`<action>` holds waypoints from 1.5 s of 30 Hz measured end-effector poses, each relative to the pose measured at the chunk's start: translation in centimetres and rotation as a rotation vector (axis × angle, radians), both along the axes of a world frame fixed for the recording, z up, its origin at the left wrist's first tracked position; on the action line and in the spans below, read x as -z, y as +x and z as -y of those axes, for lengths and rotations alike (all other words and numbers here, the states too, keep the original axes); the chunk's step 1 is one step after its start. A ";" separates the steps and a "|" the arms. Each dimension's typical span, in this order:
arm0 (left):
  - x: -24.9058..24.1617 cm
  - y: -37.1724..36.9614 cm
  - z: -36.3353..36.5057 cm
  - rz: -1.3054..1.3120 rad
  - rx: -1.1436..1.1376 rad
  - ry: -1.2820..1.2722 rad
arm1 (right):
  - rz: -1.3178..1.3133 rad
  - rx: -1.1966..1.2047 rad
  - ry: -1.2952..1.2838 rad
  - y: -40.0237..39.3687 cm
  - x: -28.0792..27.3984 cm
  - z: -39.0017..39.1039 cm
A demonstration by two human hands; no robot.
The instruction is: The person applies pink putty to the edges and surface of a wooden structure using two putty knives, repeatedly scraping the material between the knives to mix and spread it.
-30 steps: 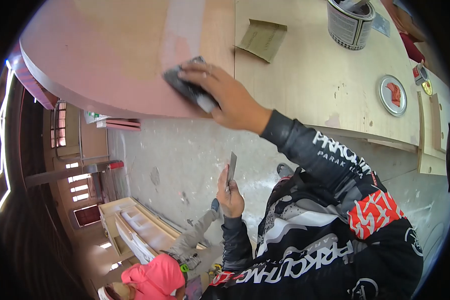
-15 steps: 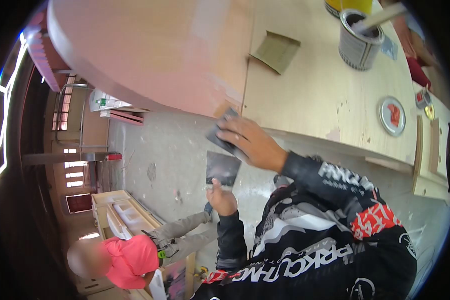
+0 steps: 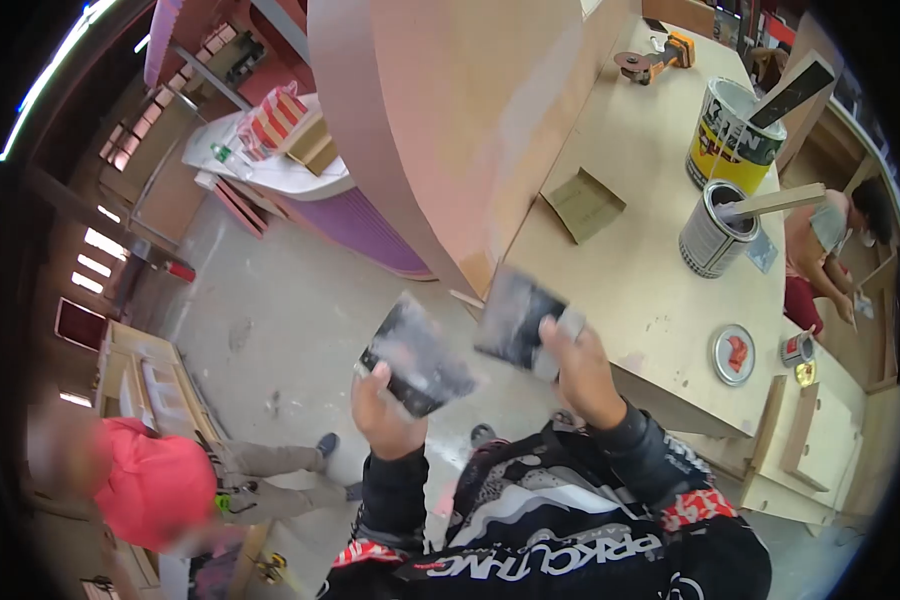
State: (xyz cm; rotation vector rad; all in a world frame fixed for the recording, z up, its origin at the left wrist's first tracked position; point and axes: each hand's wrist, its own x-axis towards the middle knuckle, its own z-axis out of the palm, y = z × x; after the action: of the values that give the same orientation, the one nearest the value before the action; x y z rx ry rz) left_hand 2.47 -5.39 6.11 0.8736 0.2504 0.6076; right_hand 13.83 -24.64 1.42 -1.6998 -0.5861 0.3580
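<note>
My left hand [image 3: 388,420] is closed on a flat putty spreader [image 3: 418,352], a dark square plate smeared with whitish putty, held over the floor. To its right, my right hand [image 3: 590,382] grips a second dark putty spreader [image 3: 515,318], also smeared and slightly blurred. The two plates are close together but apart. Beyond the right spreader stands a curved pinkish panel [image 3: 450,130] with pale filled patches, meeting a light plywood surface [image 3: 630,290].
The plywood bears a folded cardboard piece [image 3: 584,205], an open can with a stick [image 3: 715,240], a larger yellow-black can [image 3: 735,140], a lid with reddish paste [image 3: 734,355] and an angle grinder [image 3: 660,58]. One person [image 3: 160,480] is at lower left, another [image 3: 830,250] at right.
My right hand has drawn its spreader back from the pink panel's edge, and its face now shows. My left hand's spreader is tilted differently. The view has swung, showing more cans and the grinder.
</note>
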 end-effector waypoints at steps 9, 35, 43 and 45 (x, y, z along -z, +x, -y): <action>1.7 3.2 1.4 -0.176 -0.310 0.343 | 0.179 -0.310 0.048 -2.2 -0.9 3.5; 3.7 6.0 7.0 0.214 -0.324 0.224 | -0.426 0.371 0.706 -2.3 -1.8 -0.8; -0.7 4.1 -2.0 -0.187 0.367 0.910 | -0.143 0.354 0.283 -0.3 -3.2 2.0; -0.7 4.1 -5.3 -0.398 0.786 0.861 | -0.139 0.264 0.181 0.6 -2.8 3.1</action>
State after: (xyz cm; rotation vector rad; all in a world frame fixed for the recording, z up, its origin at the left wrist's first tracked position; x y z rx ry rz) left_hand 6.57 -0.09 6.80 1.8020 -0.0304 -0.2505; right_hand 14.42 -27.70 4.20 -1.5408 -0.2787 0.2241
